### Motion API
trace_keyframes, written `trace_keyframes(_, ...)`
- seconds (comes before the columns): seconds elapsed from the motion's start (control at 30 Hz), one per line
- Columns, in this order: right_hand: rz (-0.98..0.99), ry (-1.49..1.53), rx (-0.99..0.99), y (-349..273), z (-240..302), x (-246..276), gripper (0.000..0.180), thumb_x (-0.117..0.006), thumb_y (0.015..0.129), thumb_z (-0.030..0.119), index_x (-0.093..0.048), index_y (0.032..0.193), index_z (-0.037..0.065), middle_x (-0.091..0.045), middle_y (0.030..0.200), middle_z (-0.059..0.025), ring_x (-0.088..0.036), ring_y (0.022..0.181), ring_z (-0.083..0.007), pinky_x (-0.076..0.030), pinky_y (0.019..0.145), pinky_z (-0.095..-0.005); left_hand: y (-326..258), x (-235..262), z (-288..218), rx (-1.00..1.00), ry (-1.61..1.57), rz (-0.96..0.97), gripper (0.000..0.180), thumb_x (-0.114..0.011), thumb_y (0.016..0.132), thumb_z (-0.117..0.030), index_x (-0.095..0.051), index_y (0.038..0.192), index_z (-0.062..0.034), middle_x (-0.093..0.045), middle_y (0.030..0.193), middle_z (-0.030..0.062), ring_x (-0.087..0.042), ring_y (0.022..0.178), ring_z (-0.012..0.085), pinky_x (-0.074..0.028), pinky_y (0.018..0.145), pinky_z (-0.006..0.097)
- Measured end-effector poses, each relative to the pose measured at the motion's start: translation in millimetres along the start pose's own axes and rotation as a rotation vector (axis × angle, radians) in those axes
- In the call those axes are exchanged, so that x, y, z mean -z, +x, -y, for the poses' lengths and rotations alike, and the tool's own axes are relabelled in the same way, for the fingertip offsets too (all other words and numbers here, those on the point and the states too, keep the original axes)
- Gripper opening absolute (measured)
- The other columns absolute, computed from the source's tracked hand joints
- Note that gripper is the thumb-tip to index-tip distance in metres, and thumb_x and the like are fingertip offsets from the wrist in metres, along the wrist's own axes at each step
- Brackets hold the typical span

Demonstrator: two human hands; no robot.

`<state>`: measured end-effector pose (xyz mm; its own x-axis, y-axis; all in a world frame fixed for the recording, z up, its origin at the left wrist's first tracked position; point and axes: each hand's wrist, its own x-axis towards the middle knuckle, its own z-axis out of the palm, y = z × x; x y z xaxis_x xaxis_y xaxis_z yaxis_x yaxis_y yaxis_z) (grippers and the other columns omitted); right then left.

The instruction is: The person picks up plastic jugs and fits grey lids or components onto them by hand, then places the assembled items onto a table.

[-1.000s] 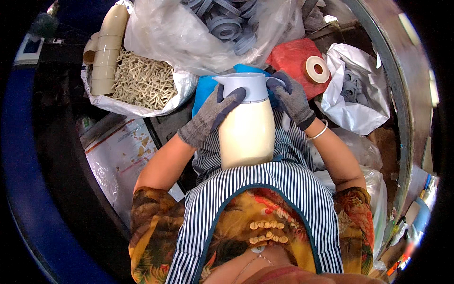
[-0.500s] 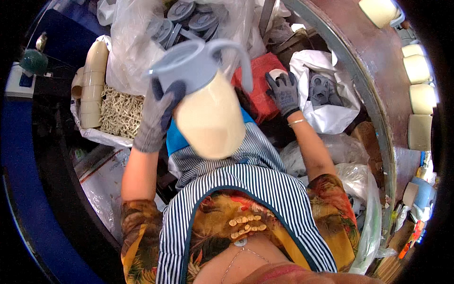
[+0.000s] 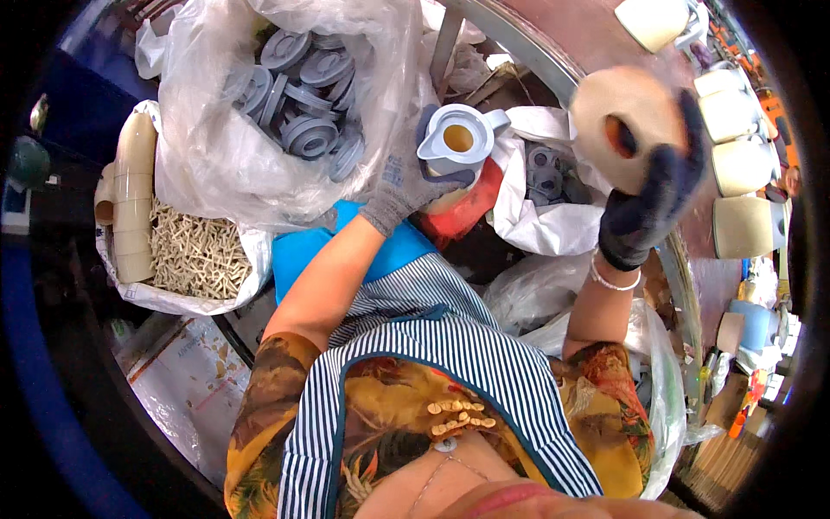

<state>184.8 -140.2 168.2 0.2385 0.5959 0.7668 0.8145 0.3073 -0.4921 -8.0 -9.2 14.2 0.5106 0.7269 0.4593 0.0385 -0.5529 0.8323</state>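
Observation:
My left hand (image 3: pixel 413 183) is wrapped round a jug with a light blue-grey spouted top (image 3: pixel 471 156), a side handle and a cream body. The jug is upright over a red block (image 3: pixel 475 203); I cannot tell whether it rests on it. Its open mouth shows a yellowish inside. Over to the right, my raised right hand (image 3: pixel 653 195) grips a round tan piece (image 3: pixel 596 112) with a hole in its middle, slightly blurred. Both hands wear grey and dark blue gloves.
A clear plastic bag of grey-blue lids (image 3: pixel 320 69) lies ahead. At left, a white sack holds small cream pegs (image 3: pixel 199 255) and stacked cream cups (image 3: pixel 134 216). A white sack of grey parts (image 3: pixel 545 173) sits near the curved table (image 3: pixel 562 43), where several cream jugs (image 3: pixel 739 164) stand.
The jug in my left hand has gone from tilted to upright and moved right, over the red block. My right hand has left the red block, risen to the right and now holds the tan piece.

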Motion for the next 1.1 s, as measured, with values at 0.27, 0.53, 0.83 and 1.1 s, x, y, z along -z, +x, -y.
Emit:
trace_keyframes(0.27, 0.39, 0.347, -0.286, 50.3, 0.4, -68.1, 0.039, -0.068, 0.087, 0.021, -0.06, 0.119, 0.001, -0.068, 0.104, -0.0107, -0.066, 0.093, -0.0162, -0.052, 0.084, -0.0297, -1.6, 1.6, 7.2, 0.005, -0.062, -0.029, 0.1, -0.091, 0.058, -0.029, -0.036, 0.137, -0.0026, -0.051, 0.132, 0.0158, -0.049, 0.125, 0.0291, -0.041, 0.104, 0.041)
trace_keyframes(0.53, 0.399, 0.003, -0.134, 54.6, -26.6, -114.5, 0.035, -0.062, 0.09, 0.03, -0.063, 0.116, 0.008, -0.069, 0.106, -0.0071, -0.067, 0.089, -0.0235, -0.052, 0.08, -0.0332, -1.2, 16.2, -4.8, -0.028, 0.238, 0.062, 0.1, -0.087, 0.062, -0.037, -0.036, 0.139, 0.0017, -0.048, 0.134, 0.0206, -0.048, 0.126, 0.0321, -0.038, 0.107, 0.041)
trace_keyframes(0.83, 0.216, 0.117, -0.496, -115.2, -114.0, -31.8, 0.045, -0.064, 0.092, 0.026, -0.054, 0.127, -0.001, -0.06, 0.122, -0.0136, -0.055, 0.115, -0.0235, -0.041, 0.1, -0.0337, 78.7, 8.7, -82.6, -0.08, 0.582, -0.081, 0.058, -0.065, 0.082, -0.04, -0.057, 0.116, 0.0055, -0.059, 0.112, 0.0215, -0.058, 0.104, 0.0351, -0.045, 0.087, 0.047)
trace_keyframes(1.1, 0.524, -0.466, 0.137, -180.1, -139.5, -125.3, 0.068, -0.066, 0.081, 0.041, -0.047, 0.138, 0.009, -0.059, 0.117, -0.0181, -0.054, 0.103, -0.0389, -0.042, 0.091, -0.0499, -18.1, 111.4, -47.4, -0.023, 0.671, -0.111, 0.045, -0.064, 0.08, -0.029, -0.058, 0.114, 0.0004, -0.061, 0.107, 0.0198, -0.058, 0.102, 0.0363, -0.044, 0.089, 0.046)
